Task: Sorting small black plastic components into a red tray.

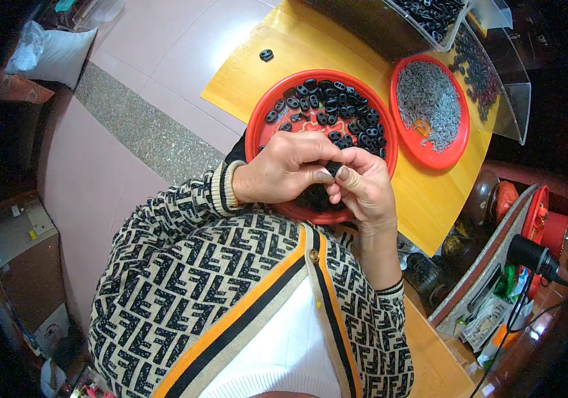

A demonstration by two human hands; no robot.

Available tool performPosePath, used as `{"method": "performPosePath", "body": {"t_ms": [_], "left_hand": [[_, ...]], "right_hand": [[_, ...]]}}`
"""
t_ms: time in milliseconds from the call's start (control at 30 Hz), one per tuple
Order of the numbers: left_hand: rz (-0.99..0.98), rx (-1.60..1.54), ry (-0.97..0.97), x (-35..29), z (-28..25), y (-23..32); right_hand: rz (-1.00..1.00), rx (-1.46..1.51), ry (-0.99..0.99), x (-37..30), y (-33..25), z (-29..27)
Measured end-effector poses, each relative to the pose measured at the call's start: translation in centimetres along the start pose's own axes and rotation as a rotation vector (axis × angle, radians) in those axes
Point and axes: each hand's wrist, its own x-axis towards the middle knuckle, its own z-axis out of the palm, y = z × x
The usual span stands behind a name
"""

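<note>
My left hand [288, 167] and my right hand [367, 190] meet over the near part of a red round tray [252, 126]. Both are closed, with thumbs and fingertips pinching one small black plastic piece [333, 168] between them. Fingers cover most of it, so its exact shape is hidden. Many black oval two-hole cord lock pieces [331, 103] lie loose in the tray, thickest at its far and right sides. Right of it, a red oval tray [435, 159] holds a heap of small grey springs [428, 99].
A yellow tabletop [423, 205] carries both trays. One loose black piece [266, 55] lies near its far left edge. Clear bins with black parts [433, 16] stand at the far right. Jars, a black cylindrical device [533, 255] and cables crowd the right side. A white sack [62, 56] rests at far left.
</note>
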Motion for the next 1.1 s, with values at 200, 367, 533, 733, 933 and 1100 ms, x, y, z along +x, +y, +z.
{"method": "performPosePath", "body": {"t_ms": [200, 367, 533, 733, 933, 1100], "left_hand": [[-0.097, -0.182, 0.052, 0.5, 0.2, 0.0], [-0.161, -0.21, 0.05, 0.2, 0.1, -0.2], [-0.315, -0.608, 0.114, 0.1, 1.1, 0.5], [-0.168, -0.046, 0.008, -0.3, -1.1, 3.1], [0.557, -0.25, -0.475, 2.0, 0.3, 9.5], [0.805, -0.225, -0.456, 5.6, 0.0, 15.0]], "right_hand": [[-0.051, 0.044, -0.013, -0.1, -0.8, 0.2], [-0.066, -0.057, 0.04, -0.3, -1.1, 0.6], [-0.073, -0.25, 0.201, -0.5, -1.6, 1.0], [-0.508, -0.224, 0.336, 0.6, -12.9, -3.5], [-0.621, -0.361, 0.51, -0.8, -19.6, -7.2], [-0.599, -1.045, 0.801, -0.3, -13.5, -11.0]]}}
